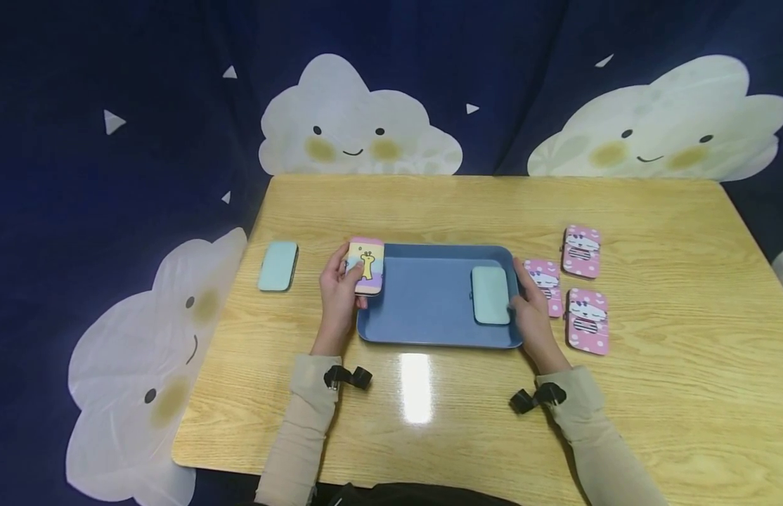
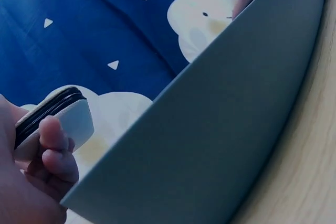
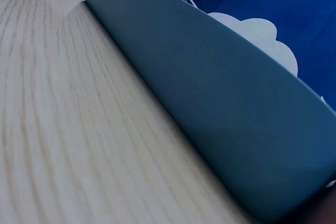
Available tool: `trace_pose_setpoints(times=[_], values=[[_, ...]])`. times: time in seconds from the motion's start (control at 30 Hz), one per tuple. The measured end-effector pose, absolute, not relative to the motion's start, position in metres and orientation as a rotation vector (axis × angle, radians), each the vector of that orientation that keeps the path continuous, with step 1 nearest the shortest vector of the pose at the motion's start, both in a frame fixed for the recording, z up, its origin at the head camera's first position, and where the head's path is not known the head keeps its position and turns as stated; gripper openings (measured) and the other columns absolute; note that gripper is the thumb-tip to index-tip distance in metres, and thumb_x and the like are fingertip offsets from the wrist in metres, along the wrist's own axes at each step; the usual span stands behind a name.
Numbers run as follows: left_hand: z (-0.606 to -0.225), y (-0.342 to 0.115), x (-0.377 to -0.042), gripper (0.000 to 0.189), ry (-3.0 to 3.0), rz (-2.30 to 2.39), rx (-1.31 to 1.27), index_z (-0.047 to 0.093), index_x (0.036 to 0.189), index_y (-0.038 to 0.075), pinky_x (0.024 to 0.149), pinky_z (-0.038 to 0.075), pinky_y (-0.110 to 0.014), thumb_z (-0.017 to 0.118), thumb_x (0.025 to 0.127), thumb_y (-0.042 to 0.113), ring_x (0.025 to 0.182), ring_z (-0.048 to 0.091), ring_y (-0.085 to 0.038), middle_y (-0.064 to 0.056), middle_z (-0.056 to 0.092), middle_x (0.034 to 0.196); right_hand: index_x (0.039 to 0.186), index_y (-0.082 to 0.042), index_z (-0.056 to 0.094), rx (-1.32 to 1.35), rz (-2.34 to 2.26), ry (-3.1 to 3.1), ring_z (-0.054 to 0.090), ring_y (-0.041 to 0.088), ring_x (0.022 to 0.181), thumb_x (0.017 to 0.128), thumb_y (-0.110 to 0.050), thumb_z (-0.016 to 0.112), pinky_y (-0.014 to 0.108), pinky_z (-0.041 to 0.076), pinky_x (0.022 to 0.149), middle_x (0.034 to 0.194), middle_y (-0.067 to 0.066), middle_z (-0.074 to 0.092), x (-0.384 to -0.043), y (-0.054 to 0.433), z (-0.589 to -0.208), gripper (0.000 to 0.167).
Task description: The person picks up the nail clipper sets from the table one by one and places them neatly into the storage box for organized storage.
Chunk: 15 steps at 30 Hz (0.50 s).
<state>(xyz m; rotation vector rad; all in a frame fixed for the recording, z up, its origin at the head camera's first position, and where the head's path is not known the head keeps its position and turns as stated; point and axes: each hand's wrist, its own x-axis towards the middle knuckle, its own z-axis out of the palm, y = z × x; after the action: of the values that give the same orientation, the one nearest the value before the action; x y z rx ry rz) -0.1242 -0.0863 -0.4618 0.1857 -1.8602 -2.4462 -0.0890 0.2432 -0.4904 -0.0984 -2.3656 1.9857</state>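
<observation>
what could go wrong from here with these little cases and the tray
The giraffe case could slip from the left grip and knock the tray. The mint case inside might slide if the tray gets tipped. The nearest pink case, right beside the right grip, could be nudged into the other pink cases.

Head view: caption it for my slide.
Left hand holds a giraffe case at the left end of a blue tray containing a mint case.

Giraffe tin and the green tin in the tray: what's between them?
Just the bare floor of the blue tray. The head view shows it, between the giraffe tin and the green tin.
</observation>
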Motion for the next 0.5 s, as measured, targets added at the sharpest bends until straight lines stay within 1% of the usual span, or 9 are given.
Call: trace_pose_setpoints(times=[0.17, 0.37, 0.5], values=[[-0.461, -0.083, -0.124, 0.054, -1.890, -2.453, 0.197, 0.043, 0.149, 0.011, 0.031, 0.042, -0.024, 0.058, 0.097, 0.007, 0.035, 0.047, -0.011, -0.020, 0.062, 0.103, 0.157, -0.010, 0.024, -0.092, 1.992, -2.371, 0.009, 0.019, 0.150, 0.085, 0.014, 0.036, 0.039, 0.006, 0.123, 0.164, 0.007, 0.018, -0.089, 0.243, -0.490, 0.076], [-0.459, -0.078, -0.124, 0.053, -1.947, -2.430, 0.179, 0.044, 0.148, 0.010, 0.032, 0.042, -0.024, 0.058, 0.097, 0.007, 0.036, 0.048, -0.012, -0.017, 0.063, 0.097, 0.157, -0.011, 0.025, -0.107, 1.991, -2.378, 0.009, 0.018, 0.150, 0.086, 0.015, 0.037, 0.036, 0.006, 0.123, 0.164, 0.006, 0.017, -0.088, 0.243, -0.488, 0.077], [-0.456, -0.075, -0.124, 0.053, -2.030, -2.382, 0.146, 0.043, 0.148, 0.010, 0.032, 0.044, -0.024, 0.058, 0.098, 0.008, 0.036, 0.050, -0.013, -0.015, 0.060, 0.088, 0.157, -0.010, 0.025, -0.096, 1.976, -2.385, 0.009, 0.019, 0.150, 0.086, 0.014, 0.037, 0.038, 0.007, 0.123, 0.164, 0.007, 0.018, -0.088, 0.243, -0.488, 0.076]])
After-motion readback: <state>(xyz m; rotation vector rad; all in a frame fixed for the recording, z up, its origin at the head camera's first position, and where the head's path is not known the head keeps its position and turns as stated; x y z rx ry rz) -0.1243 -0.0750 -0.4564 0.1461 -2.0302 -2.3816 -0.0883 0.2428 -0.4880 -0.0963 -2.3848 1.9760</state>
